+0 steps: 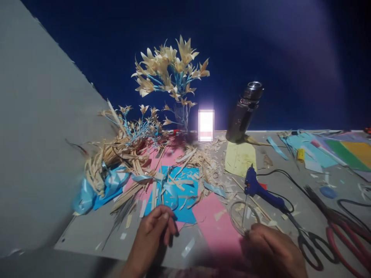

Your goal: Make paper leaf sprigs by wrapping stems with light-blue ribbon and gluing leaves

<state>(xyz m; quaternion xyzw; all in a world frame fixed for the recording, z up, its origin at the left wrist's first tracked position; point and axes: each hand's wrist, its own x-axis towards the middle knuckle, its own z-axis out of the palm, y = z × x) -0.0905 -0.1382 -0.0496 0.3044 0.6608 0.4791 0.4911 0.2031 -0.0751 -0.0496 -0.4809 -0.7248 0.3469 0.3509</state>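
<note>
My left hand point(153, 231) is low at the table's front edge, fingers curled together in a pinch; what it holds is too thin to make out. My right hand point(272, 251) rests at the lower right, fingers closed against a clear roll of tape point(242, 218) lying on the table. Between the hands lies a pink paper sheet point(214, 220). Just beyond my left hand are blue paper point(185, 189), blue ribbon point(95, 189) and a heap of dry straw strips point(121, 154).
A bouquet of straw flowers point(171, 73) stands in a glass at the back. A blue glue gun point(261, 189) with black cord, black scissors point(313, 243), red-handled scissors point(344, 231), a metal flask point(245, 112), a yellow sheet point(240, 158) and coloured papers point(342, 150) lie right.
</note>
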